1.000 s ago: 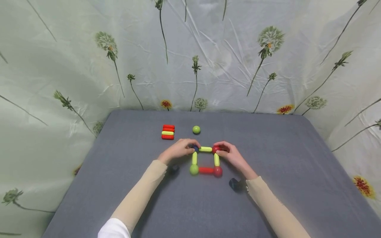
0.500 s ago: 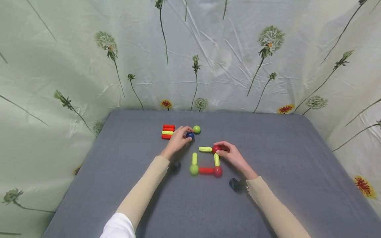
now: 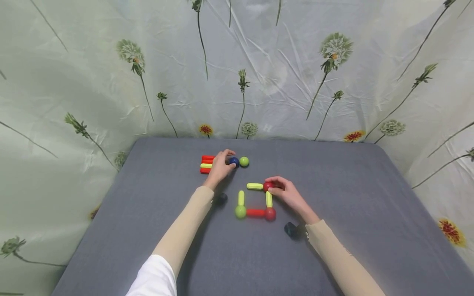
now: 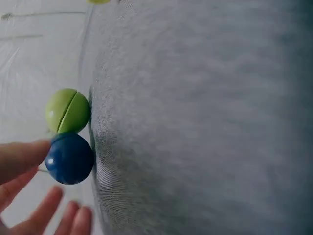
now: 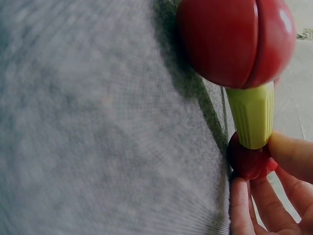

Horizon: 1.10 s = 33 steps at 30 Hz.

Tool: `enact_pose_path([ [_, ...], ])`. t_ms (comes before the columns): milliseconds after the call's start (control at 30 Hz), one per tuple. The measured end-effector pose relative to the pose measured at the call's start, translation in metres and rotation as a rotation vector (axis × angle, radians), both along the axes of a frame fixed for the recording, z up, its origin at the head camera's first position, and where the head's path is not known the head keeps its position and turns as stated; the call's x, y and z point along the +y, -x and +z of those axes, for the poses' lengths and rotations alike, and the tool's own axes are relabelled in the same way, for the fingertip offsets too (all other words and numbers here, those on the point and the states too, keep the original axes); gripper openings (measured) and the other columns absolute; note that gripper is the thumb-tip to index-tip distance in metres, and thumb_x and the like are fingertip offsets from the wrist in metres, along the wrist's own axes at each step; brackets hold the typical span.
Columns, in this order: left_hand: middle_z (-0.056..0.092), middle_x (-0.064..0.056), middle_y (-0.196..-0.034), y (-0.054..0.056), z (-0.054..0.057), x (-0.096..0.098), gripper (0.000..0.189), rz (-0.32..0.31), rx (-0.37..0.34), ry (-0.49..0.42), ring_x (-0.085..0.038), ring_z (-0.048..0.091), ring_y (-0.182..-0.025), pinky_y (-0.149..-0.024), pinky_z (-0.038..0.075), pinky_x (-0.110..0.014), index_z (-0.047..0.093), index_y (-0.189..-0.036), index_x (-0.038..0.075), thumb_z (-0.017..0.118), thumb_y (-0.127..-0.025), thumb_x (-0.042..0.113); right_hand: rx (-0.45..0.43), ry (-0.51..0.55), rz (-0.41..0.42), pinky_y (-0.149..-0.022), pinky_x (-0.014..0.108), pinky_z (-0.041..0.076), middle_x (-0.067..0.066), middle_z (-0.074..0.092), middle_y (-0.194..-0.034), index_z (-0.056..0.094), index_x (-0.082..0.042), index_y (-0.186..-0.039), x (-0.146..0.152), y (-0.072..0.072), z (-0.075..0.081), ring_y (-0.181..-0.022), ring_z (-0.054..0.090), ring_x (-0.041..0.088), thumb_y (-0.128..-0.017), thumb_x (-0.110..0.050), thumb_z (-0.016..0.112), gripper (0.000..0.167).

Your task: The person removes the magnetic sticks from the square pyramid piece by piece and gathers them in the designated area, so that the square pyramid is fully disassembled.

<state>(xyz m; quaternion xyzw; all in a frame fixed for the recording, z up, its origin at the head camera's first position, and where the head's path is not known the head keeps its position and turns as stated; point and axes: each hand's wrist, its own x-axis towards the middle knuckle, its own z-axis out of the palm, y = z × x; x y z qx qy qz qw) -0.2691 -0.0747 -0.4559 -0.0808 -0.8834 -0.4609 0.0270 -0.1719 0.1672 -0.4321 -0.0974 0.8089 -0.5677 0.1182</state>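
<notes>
In the head view my left hand (image 3: 220, 166) is at the back, around a blue ball (image 3: 233, 162) that sits against a green ball (image 3: 244, 161). The left wrist view shows the thumb at the edge of the blue ball (image 4: 71, 159), with the other fingers spread and loose. My right hand (image 3: 290, 196) holds a red ball (image 3: 268, 186) between thumb and fingers. From that ball, one yellow rod (image 3: 254, 186) points left and another yellow rod (image 3: 269, 200) runs to a nearer red ball (image 3: 270, 213).
A red rod (image 3: 255, 212) joins the nearer red ball to a green ball (image 3: 240, 211), which carries an upright-lying yellow rod (image 3: 241, 198). Red rods (image 3: 205, 170) and a yellow one lie stacked side by side behind the left hand. A flowered curtain (image 3: 274, 82) borders the grey table (image 3: 333, 176).
My left hand has carried the blue ball from the frame's back left corner to beside the loose green ball, and its fingers have loosened. My right hand has stayed on the red ball.
</notes>
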Motion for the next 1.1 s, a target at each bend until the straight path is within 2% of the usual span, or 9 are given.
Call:
enact_pose_path([
  [67,0.052,-0.016,-0.116,-0.007,0.002,0.000,0.029,-0.030,0.049,-0.007,-0.031,0.052,-0.104,-0.090,0.045,-0.042,0.059,-0.116,0.005,0.066,-0.087,0.002,-0.003,-0.001,0.000,-0.089,0.039,0.046,0.023,0.057,-0.118,0.055,0.008,-0.124,0.000,0.000,0.000,-0.104,0.056,0.031,-0.093,-0.001,0.059,0.033],
  [133,0.054,-0.015,-0.113,-0.015,0.005,0.002,0.027,-0.119,0.057,-0.012,-0.029,0.054,-0.101,-0.087,0.046,-0.041,0.060,-0.113,0.003,0.066,-0.087,0.001,-0.008,0.000,-0.004,-0.090,0.040,0.046,0.023,0.057,-0.118,0.055,0.007,-0.124,0.000,-0.001,0.001,-0.104,0.056,0.031,-0.093,-0.002,0.059,0.033],
  [267,0.064,-0.012,-0.105,-0.032,0.011,0.014,0.022,-0.368,-0.061,0.050,-0.023,0.061,-0.097,-0.085,0.049,-0.035,0.063,-0.109,0.002,0.066,-0.087,0.002,-0.006,0.006,-0.010,-0.090,0.040,0.045,0.024,0.058,-0.118,0.055,0.008,-0.124,0.001,-0.001,0.002,-0.105,0.055,0.032,-0.093,-0.002,0.059,0.034],
  [333,0.066,-0.009,-0.103,-0.038,0.011,0.022,0.021,-0.440,-0.116,0.118,-0.020,0.061,-0.096,-0.084,0.049,-0.032,0.064,-0.109,0.004,0.066,-0.088,0.003,-0.002,0.008,-0.010,-0.090,0.040,0.045,0.025,0.058,-0.118,0.054,0.009,-0.124,0.001,-0.001,0.003,-0.105,0.055,0.032,-0.093,-0.002,0.059,0.034],
  [367,0.066,-0.007,-0.100,-0.039,0.010,0.026,0.020,-0.451,-0.115,0.154,-0.018,0.061,-0.094,-0.083,0.049,-0.032,0.065,-0.107,0.006,0.067,-0.087,0.004,0.000,0.010,-0.009,-0.090,0.040,0.045,0.025,0.058,-0.118,0.054,0.009,-0.124,0.002,0.000,0.002,-0.105,0.055,0.032,-0.093,-0.002,0.059,0.034],
  [600,0.065,-0.001,-0.082,-0.042,0.005,0.040,0.014,-0.391,0.017,0.290,-0.014,0.059,-0.078,-0.069,0.049,-0.027,0.068,-0.089,0.009,0.075,-0.080,0.002,0.001,0.009,0.002,-0.089,0.039,0.046,0.024,0.057,-0.118,0.053,0.009,-0.125,0.002,0.000,0.001,-0.105,0.056,0.032,-0.093,-0.001,0.058,0.034],
  [733,0.065,-0.001,-0.079,-0.043,0.007,0.031,0.011,-0.342,0.047,0.268,-0.013,0.060,-0.075,-0.066,0.049,-0.025,0.069,-0.087,0.008,0.075,-0.079,0.003,0.002,0.007,0.001,-0.089,0.038,0.046,0.024,0.057,-0.118,0.054,0.009,-0.125,0.000,0.000,0.001,-0.105,0.056,0.032,-0.093,-0.002,0.058,0.034],
  [933,0.068,-0.004,-0.083,-0.045,0.008,-0.013,0.012,-0.270,0.066,0.119,-0.016,0.064,-0.076,-0.070,0.052,-0.028,0.071,-0.089,0.005,0.076,-0.078,0.002,0.000,-0.002,0.000,-0.088,0.035,0.046,0.024,0.057,-0.119,0.054,0.008,-0.125,0.000,-0.001,0.002,-0.104,0.055,0.031,-0.093,-0.002,0.058,0.034],
  [1100,0.068,-0.008,-0.089,-0.045,0.006,-0.061,0.013,-0.104,0.104,0.192,-0.021,0.063,-0.079,-0.072,0.051,-0.035,0.072,-0.090,0.003,0.076,-0.078,0.000,0.003,-0.004,0.005,-0.086,0.034,0.046,0.024,0.057,-0.119,0.054,0.008,-0.125,0.001,-0.002,0.002,-0.104,0.055,0.031,-0.093,-0.002,0.058,0.033],
])
